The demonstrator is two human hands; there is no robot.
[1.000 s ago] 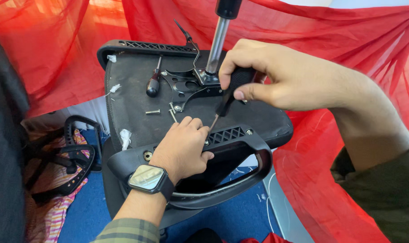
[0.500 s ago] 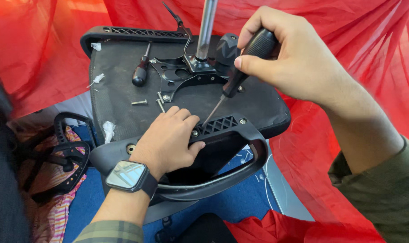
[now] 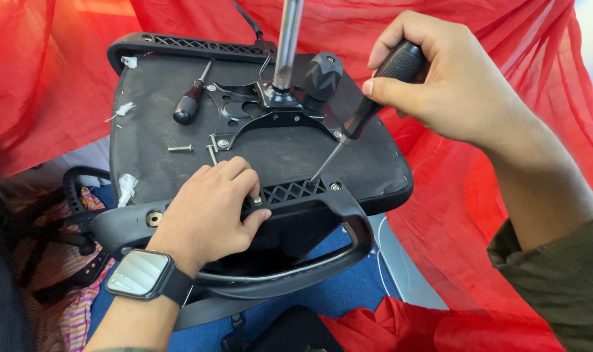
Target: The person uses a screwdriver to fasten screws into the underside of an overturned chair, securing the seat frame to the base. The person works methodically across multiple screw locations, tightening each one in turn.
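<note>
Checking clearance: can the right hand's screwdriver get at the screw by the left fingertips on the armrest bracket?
Probably yes. The right hand holds the screwdriver with its tip just above the bracket; the left hand pinches the screw from the side, leaving its top exposed.

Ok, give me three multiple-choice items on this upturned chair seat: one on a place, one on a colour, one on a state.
1. Where does the spare screwdriver lie?
A. on the seat underside
B. on the blue floor
C. in the left hand

2. What colour is the cloth around the chair?
A. green
B. red
C. white

3. How does the right hand stand?
A. open and flat
B. gripping a black-handled screwdriver
C. resting on the metal post

Answers: 1 A, it rests beside the metal bracket; 2 B, red folds all round; 3 B, fingers wrap the handle.
</note>
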